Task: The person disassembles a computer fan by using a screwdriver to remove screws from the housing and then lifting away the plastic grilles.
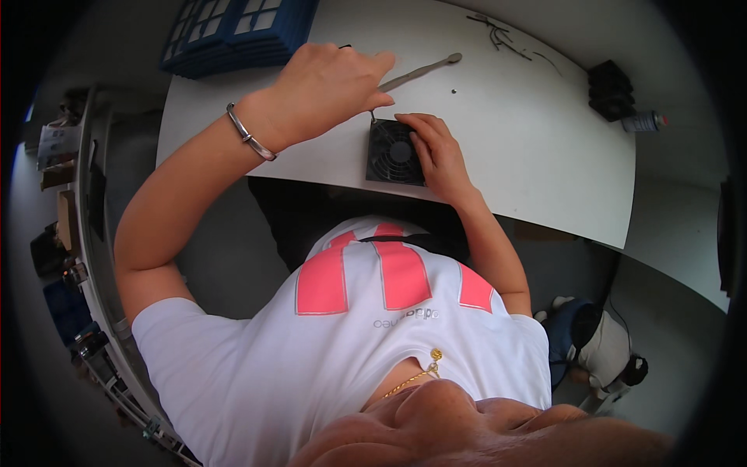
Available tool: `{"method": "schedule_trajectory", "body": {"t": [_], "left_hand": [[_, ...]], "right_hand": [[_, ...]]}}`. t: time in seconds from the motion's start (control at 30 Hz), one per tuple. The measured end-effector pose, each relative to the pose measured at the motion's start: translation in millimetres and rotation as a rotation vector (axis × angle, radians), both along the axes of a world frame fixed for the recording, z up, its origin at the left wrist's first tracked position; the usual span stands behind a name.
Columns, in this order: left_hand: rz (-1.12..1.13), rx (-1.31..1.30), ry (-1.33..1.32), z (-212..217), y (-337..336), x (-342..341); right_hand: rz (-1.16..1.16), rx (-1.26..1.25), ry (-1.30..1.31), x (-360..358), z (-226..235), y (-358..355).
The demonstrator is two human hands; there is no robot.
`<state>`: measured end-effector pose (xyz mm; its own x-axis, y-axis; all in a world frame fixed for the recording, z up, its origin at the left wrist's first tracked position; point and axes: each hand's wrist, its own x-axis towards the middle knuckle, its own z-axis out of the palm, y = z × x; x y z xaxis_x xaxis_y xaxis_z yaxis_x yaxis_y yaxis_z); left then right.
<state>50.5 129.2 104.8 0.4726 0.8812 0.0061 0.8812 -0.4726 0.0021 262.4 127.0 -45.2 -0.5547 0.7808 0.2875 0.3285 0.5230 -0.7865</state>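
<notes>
A square black cooling fan [386, 166] with a round guard lies on the white table in front of me. My right hand [440, 154] grips its right side, fingers curled over the far edge and the top face. Above the fan's far left corner, my left hand [331, 89] is closed, with a thin shaft [373, 116] running down from it to that corner. The grip hides the rest of this tool. A long silver tool [424, 71] with a rounded end slants away from behind the left thumb; I cannot tell whether that hand touches it.
Blue trays [233, 39] with white cells are stacked at the far left of the white table [537, 156]. Black wires [498, 35], a small dark part [454, 92], stacked black fans [611, 89] and a can [644, 121] are farther right. Another person [595, 342] bends down at lower right; shelving [85, 257] stands left.
</notes>
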Motion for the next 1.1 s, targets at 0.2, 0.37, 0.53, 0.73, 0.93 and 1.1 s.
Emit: {"method": "schedule_trajectory", "body": {"t": [0.2, 0.37, 0.53, 0.73, 0.93, 1.1], "left_hand": [[-0.155, 0.012, 0.019, -10, -2, -14], [-0.316, 0.122, -0.193, -16, -1, -24], [-0.398, 0.084, -0.127, -17, -1, -24], [-0.161, -0.03, -0.008, -10, -5, -12], [0.215, -0.494, 0.095, 6, 23, -19], [0.079, -0.289, 0.104, -11, 20, -18]], "right_hand": [[-0.007, 0.003, 0.001, 0, 0, -1], [-0.01, -0.006, -0.004, -1, 2, -1], [-0.014, 0.015, -0.007, -1, 1, -1], [-0.007, 0.036, -0.005, -1, 0, -1], [-0.038, 0.068, -0.005, -3, -4, -3], [-0.031, 0.081, 0.009, -4, -4, -2]]}}
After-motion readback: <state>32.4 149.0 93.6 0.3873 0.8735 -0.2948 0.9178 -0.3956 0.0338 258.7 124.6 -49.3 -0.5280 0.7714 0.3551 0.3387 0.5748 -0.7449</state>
